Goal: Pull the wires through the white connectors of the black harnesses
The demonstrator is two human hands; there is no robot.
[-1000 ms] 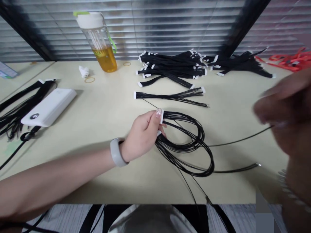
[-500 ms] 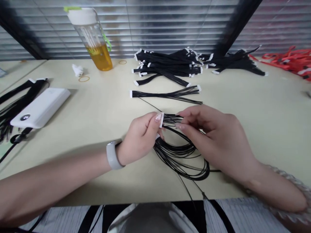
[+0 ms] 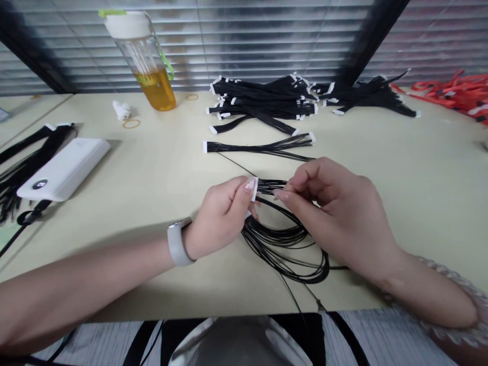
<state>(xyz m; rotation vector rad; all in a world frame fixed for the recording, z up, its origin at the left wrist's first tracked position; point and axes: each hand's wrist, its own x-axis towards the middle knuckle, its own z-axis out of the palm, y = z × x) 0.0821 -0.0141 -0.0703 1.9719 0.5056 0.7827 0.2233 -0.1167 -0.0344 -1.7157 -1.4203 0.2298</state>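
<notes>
My left hand (image 3: pixel 223 216) pinches the small white connector (image 3: pixel 254 188) at the end of a black wire harness (image 3: pixel 290 244) that loops on the table below both hands. My right hand (image 3: pixel 335 216) is closed with thumb and fingers pinching the thin black wires just right of that connector. A single harness with white ends (image 3: pixel 259 147) lies flat just beyond my hands. Farther back is a pile of the same black harnesses (image 3: pixel 263 101).
A bottle of yellow liquid (image 3: pixel 148 61) stands at the back left. A white power bank (image 3: pixel 64 168) and more black cables (image 3: pixel 23 157) lie at the left. Rubber bands (image 3: pixel 131 123) and orange straps (image 3: pixel 453 91) sit near the back. The table's front edge (image 3: pixel 213 312) is close to me.
A second ago my right hand was blurred at the far right, away from the wires. It came in to the wires beside the connector and now grips them slightly tighter. My left hand stayed put.
</notes>
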